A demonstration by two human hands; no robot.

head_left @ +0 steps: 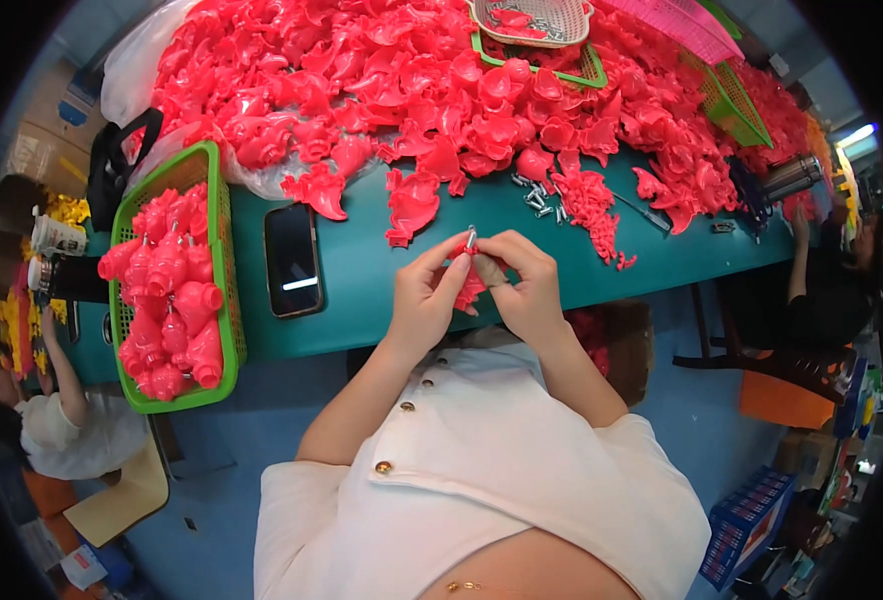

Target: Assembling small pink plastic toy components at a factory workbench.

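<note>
My left hand (pixel 426 296) and my right hand (pixel 528 292) meet above the table's front edge, both closed on one red plastic part (pixel 470 290). Fingers cover most of that part, so its full shape is hidden. A small silver metal pin (pixel 472 238) stands upright at its top, between the fingertips. Beyond my hands, several similar metal pins (pixel 539 200) lie loose beside a heap of tiny red plastic pieces (pixel 590 208). Single red plastic shells (pixel 414 203) rest on the near side of a large pile.
A green basket (pixel 226 300) of joined red pieces stands left, next to a black phone (pixel 294 260). Red shells (pixel 362 60) cover the green table's (pixel 362 310) far side, with a white basket (pixel 552 35) on top. A screwdriver (pixel 642 212) lies right. Other people sit at both sides.
</note>
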